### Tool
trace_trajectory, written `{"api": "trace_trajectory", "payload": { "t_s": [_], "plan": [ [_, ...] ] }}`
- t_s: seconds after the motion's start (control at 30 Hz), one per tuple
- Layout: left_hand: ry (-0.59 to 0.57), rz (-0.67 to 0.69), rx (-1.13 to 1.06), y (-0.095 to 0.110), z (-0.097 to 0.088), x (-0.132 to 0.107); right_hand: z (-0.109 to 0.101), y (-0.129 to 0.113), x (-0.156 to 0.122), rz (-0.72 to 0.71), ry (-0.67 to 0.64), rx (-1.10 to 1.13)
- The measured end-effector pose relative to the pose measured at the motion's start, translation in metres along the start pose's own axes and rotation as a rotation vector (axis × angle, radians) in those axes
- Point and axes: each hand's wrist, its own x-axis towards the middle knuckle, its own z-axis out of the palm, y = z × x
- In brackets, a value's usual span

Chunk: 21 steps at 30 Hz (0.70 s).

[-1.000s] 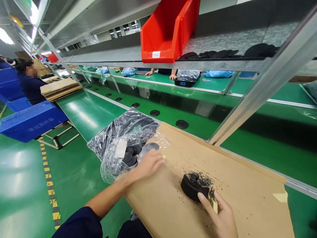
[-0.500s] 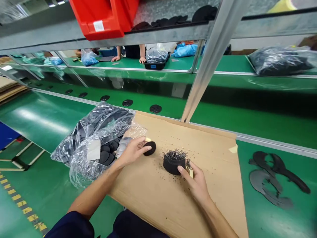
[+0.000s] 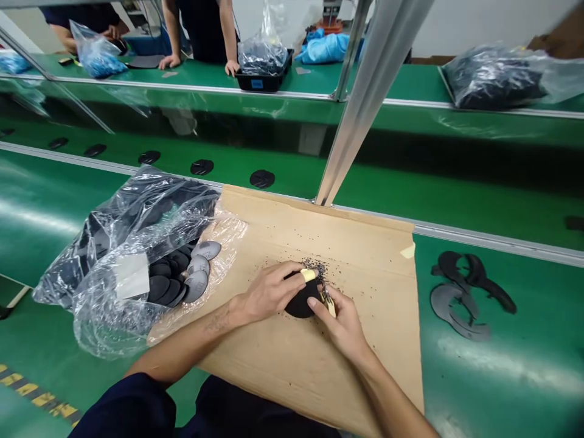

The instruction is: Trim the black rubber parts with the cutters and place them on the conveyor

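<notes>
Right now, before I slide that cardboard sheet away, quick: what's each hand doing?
Left hand: closed, holding the black foam disc from above.
Right hand: closed, pinching a small gold-coloured piece against the disc.

Matt black foam disc point(image 3: 298, 306), rough brown cardboard sheet point(image 3: 360, 261), glossy clear plastic bag point(image 3: 132, 310), smooth glossy green bench top point(image 3: 506, 377).

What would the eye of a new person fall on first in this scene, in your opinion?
The eye would likely go first to the middle, where the left hand and right hand hold a black foam disc on a tan cardboard sheet, among scattered black crumbs. Next comes the clear plastic bag of dark discs, left of the hands. On the right, dark cut-out shapes lie on the green bench.
</notes>
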Motion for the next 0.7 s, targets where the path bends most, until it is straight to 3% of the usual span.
{"api": "trace_trajectory", "payload": {
  "t_s": [0.17, 0.3, 0.5, 0.7],
  "plan": [
    [0.003, -0.005, 0.011, 0.0005, 0.0022, -0.0040, 0.0003, -0.0006, -0.0020, 0.005, -0.022, -0.007],
    [0.012, -0.116, -0.165, 0.0019, 0.0017, -0.0053, 0.0012, -0.0051, -0.0029, -0.027, -0.023, -0.034],
    [-0.153, -0.293, -0.451, 0.0009, -0.0001, -0.0085, 0.0010, -0.0084, -0.0039, -0.063, -0.015, -0.088],
    [-0.168, -0.324, -0.522, 0.0016, -0.0021, -0.0076, 0.0009, -0.0073, -0.0047, -0.076, -0.018, -0.104]
  ]
}}
